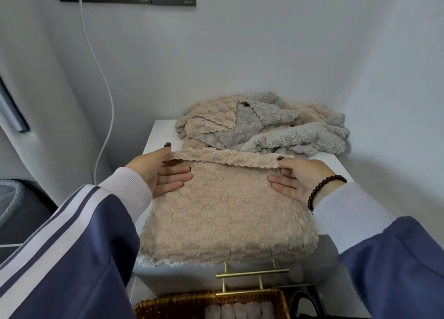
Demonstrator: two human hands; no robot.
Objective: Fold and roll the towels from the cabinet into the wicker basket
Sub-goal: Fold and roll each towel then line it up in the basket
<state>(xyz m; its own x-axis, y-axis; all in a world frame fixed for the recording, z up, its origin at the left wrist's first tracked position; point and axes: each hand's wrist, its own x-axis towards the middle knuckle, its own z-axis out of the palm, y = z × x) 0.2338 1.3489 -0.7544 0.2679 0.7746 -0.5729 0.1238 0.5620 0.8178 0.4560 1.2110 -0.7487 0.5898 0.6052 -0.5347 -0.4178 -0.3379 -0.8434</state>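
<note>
Towel first: a beige fleecy towel (pixel 225 213) lies flat on the white cabinet top (pixel 336 167), its near edge hanging over the front above two brass handles (pixel 252 274). Its far edge is lifted into a narrow fold that runs from one hand to the other.

At the left end of that fold, the left hand (pixel 163 172) pinches the edge — thumb on top, the other fingers (pixel 177 177) straight and close together beneath the flap, their tips resting on the towel's flat part. The right hand (pixel 298 181) mirrors it at the right end: thumb over the raised edge, fingers pressed side by side and pointing inward along the pile. A dark bead bracelet (pixel 324 189) circles the right wrist.

Beyond the fingertips, against the wall, sits a loose heap of beige and grey towels (pixel 264 124) — touching or just behind the folded edge, which of the two I cannot tell. Below the wrists, in front of the cabinet, a wicker basket (pixel 192 302) holds upright rolled cloth. A white cable (pixel 105 83) hangs down the wall left of the left hand.
</note>
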